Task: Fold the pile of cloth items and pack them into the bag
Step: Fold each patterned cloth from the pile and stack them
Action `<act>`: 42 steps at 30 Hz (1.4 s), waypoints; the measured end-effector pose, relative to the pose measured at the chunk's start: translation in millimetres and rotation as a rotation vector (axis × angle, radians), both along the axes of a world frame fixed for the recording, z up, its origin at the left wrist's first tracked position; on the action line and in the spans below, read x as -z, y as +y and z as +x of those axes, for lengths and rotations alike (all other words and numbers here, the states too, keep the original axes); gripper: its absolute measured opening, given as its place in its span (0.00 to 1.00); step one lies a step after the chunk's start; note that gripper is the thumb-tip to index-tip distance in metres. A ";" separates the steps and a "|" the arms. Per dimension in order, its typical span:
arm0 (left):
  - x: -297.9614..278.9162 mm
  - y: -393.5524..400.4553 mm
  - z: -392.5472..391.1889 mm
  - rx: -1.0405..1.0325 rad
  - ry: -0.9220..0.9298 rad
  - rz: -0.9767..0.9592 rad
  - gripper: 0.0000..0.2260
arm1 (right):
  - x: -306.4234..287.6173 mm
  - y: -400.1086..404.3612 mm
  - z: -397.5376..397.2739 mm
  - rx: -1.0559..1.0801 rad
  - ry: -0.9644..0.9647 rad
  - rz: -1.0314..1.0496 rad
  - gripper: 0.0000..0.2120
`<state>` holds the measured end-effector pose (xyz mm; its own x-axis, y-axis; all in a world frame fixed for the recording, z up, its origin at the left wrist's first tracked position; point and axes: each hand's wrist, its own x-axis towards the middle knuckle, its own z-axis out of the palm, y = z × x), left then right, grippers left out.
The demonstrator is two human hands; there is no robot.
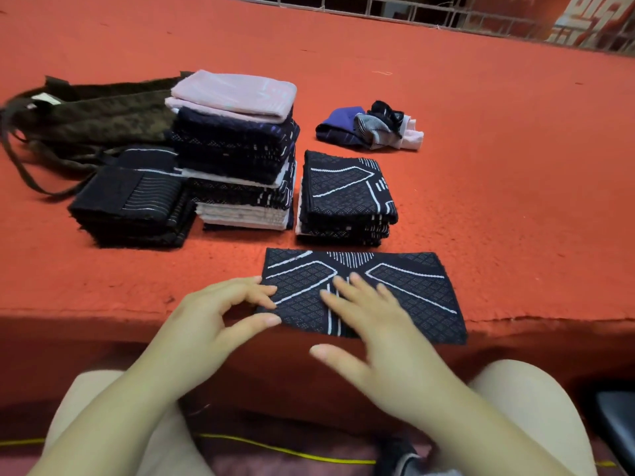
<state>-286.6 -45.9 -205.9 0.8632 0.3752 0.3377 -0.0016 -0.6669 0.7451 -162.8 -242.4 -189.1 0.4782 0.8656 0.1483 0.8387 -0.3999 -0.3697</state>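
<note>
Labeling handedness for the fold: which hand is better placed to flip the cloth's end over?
Probably left. The left hand already pinches the left edge of the dark patterned cloth, while the right hand lies flat across its middle, well placed to hold it down.

Red table (515,201): open surface right of and beyond the small unfolded pile (371,127); open strip along the near left edge. Obstacles: three folded stacks, low black (134,204), tall mixed (240,149), patterned (347,197), with narrow gaps between; dark bag (92,115) blocks far left
</note>
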 end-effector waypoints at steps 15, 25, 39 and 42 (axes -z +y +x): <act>-28.7 -16.9 25.5 0.035 0.010 -0.135 0.14 | -7.5 4.5 -18.8 0.274 0.602 0.638 0.19; -41.0 -49.3 68.4 0.156 -0.093 -0.384 0.11 | -24.7 -19.3 -8.9 0.329 0.744 0.854 0.11; -28.9 -71.3 102.0 -0.024 0.165 0.035 0.07 | -11.4 -54.3 41.4 0.616 0.241 0.473 0.20; -30.2 -74.1 107.8 -0.065 0.205 0.076 0.07 | -10.2 -52.3 48.4 0.638 0.203 0.434 0.19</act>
<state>-178.8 -120.0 -175.8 0.8914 0.4125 0.1874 0.1893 -0.7149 0.6731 -114.4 -294.7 -178.9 0.9156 0.3008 0.2667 0.3965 -0.5652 -0.7234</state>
